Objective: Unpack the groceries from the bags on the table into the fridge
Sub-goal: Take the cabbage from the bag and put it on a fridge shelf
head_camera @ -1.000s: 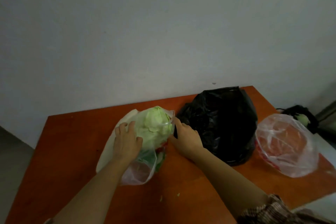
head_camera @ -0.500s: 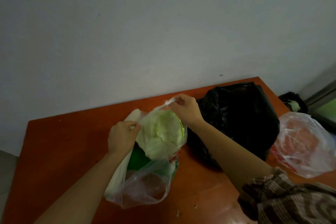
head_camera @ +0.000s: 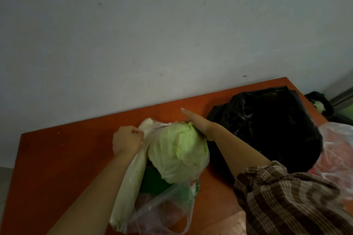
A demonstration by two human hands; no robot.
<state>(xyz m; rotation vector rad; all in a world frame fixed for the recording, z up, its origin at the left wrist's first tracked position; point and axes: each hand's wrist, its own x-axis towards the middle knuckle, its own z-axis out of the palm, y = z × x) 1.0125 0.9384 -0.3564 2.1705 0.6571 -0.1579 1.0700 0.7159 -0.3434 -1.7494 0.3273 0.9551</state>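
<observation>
Thin clear bag (head_camera: 166,206), clamped in the left hand's (head_camera: 127,142) fingers (head_camera: 133,132), may tear, and the cabbage (head_camera: 179,150) could roll from the right hand's (head_camera: 194,120) straight, unclosed fingers.

Pale green cabbage (head_camera: 178,151), black bag (head_camera: 267,126), orange-red table (head_camera: 63,158), brown checked sleeve (head_camera: 286,200), grey-white wall (head_camera: 152,34).

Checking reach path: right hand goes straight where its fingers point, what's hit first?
Way looks free over bare table; right hand points past the cabbage, so probably the wall first, though depth is unclear.
</observation>
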